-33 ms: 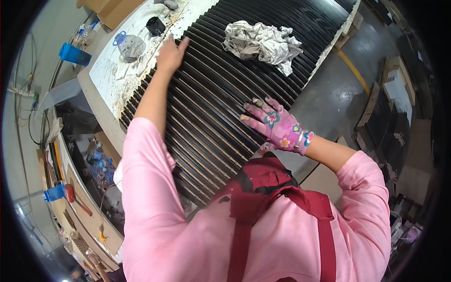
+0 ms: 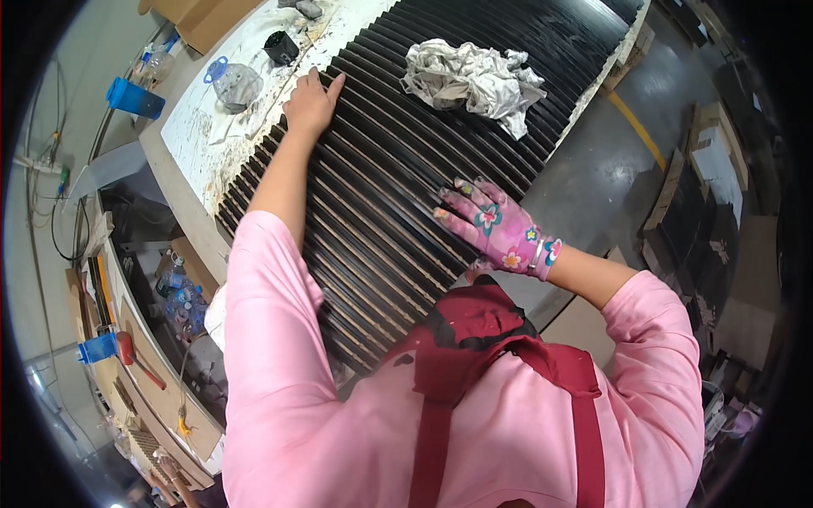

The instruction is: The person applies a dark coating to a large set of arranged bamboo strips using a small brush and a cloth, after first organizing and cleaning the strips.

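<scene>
Black ribbed panel (image 2: 398, 169) covers the desk (image 2: 195, 135). The bare left hand (image 2: 311, 103) lies flat on its far left edge, the gloved right hand (image 2: 491, 224) spread flat on the ribs, both holding nothing. Seemingly steadying or aligning it; shifting would need even pressure. A crumpled rag (image 2: 474, 80) lies beyond.

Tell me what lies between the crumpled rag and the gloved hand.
In the head view, only bare black ribbed panel lies between the crumpled rag and the gloved right hand.
</scene>
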The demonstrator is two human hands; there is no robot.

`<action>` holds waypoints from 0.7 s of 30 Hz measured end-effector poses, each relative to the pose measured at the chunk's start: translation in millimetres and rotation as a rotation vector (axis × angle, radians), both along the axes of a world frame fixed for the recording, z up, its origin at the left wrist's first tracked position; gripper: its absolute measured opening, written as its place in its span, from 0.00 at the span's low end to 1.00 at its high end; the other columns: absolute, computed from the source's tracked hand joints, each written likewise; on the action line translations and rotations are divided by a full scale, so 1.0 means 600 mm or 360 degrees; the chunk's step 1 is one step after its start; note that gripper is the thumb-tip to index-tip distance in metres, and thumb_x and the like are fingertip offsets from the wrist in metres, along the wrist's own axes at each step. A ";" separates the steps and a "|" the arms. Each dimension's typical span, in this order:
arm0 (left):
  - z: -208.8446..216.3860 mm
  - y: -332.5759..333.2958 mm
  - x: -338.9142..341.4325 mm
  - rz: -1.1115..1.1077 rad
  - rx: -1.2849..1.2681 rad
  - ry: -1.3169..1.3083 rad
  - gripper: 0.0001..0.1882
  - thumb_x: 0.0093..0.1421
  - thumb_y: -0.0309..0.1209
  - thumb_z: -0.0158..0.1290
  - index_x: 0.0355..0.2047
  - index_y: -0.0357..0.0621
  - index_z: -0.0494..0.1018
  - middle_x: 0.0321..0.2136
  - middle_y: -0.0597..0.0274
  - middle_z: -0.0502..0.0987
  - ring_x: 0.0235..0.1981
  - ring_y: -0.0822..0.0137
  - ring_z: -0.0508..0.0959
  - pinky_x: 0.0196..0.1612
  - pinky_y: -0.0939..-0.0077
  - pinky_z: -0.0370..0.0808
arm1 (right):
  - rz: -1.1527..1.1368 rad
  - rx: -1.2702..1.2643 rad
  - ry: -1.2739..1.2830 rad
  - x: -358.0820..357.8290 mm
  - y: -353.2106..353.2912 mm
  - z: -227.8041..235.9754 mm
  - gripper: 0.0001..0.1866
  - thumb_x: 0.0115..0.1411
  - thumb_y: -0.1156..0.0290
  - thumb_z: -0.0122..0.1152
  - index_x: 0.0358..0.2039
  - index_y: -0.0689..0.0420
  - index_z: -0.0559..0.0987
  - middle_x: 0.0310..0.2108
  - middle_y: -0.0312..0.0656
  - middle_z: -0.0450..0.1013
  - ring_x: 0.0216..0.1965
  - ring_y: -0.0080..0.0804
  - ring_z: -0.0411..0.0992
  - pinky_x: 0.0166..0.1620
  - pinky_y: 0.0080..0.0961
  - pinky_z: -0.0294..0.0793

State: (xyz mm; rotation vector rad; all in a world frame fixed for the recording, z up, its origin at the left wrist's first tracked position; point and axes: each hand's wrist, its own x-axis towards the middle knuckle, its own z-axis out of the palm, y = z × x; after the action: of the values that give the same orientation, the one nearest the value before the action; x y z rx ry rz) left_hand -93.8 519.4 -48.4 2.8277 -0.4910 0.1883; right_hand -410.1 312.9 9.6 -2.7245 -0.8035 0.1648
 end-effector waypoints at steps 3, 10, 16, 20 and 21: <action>0.005 -0.002 -0.003 -0.0098 -0.0068 0.0137 0.36 0.60 0.59 0.42 0.56 0.41 0.63 0.50 0.48 0.69 0.51 0.49 0.70 0.53 0.48 0.63 | -0.0025 -0.0032 -0.0103 -0.013 -0.004 -0.011 0.51 0.37 0.53 0.70 0.62 0.53 0.58 0.61 0.50 0.56 0.62 0.50 0.55 0.63 0.47 0.52; 0.020 -0.021 0.037 -0.0176 -0.0248 -0.0096 0.39 0.60 0.57 0.44 0.60 0.39 0.58 0.57 0.47 0.64 0.58 0.50 0.64 0.56 0.50 0.62 | -0.0035 0.0048 -0.0214 0.021 -0.046 0.061 0.49 0.39 0.47 0.67 0.62 0.48 0.60 0.62 0.47 0.56 0.62 0.51 0.55 0.63 0.50 0.50; 0.003 -0.131 0.027 -0.0131 -0.0151 -0.0096 0.35 0.60 0.55 0.46 0.57 0.40 0.62 0.51 0.47 0.69 0.50 0.48 0.71 0.52 0.54 0.67 | 0.0215 -0.0016 -0.0075 0.039 -0.141 0.011 0.50 0.43 0.39 0.61 0.62 0.52 0.59 0.62 0.50 0.55 0.63 0.52 0.54 0.63 0.52 0.50; 0.006 -0.106 0.022 -0.0131 -0.0007 -0.0123 0.31 0.61 0.52 0.46 0.56 0.41 0.63 0.49 0.51 0.71 0.48 0.49 0.72 0.50 0.55 0.68 | 0.0147 0.0166 -0.0155 0.037 -0.137 -0.016 0.42 0.50 0.42 0.56 0.62 0.50 0.60 0.62 0.48 0.57 0.64 0.47 0.53 0.62 0.53 0.51; 0.015 -0.111 0.017 -0.0105 0.0068 -0.0081 0.32 0.61 0.52 0.46 0.57 0.42 0.63 0.51 0.51 0.70 0.50 0.50 0.71 0.53 0.54 0.66 | 0.0136 0.0212 -0.0151 0.038 -0.139 -0.022 0.42 0.50 0.41 0.55 0.62 0.50 0.60 0.61 0.48 0.58 0.64 0.47 0.54 0.63 0.53 0.51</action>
State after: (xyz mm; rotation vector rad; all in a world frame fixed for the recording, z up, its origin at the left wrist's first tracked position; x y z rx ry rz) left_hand -83.7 452.6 -39.3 2.8495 -0.6054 0.2398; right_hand -387.5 229.3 -3.4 -2.5906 -0.9234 -0.0006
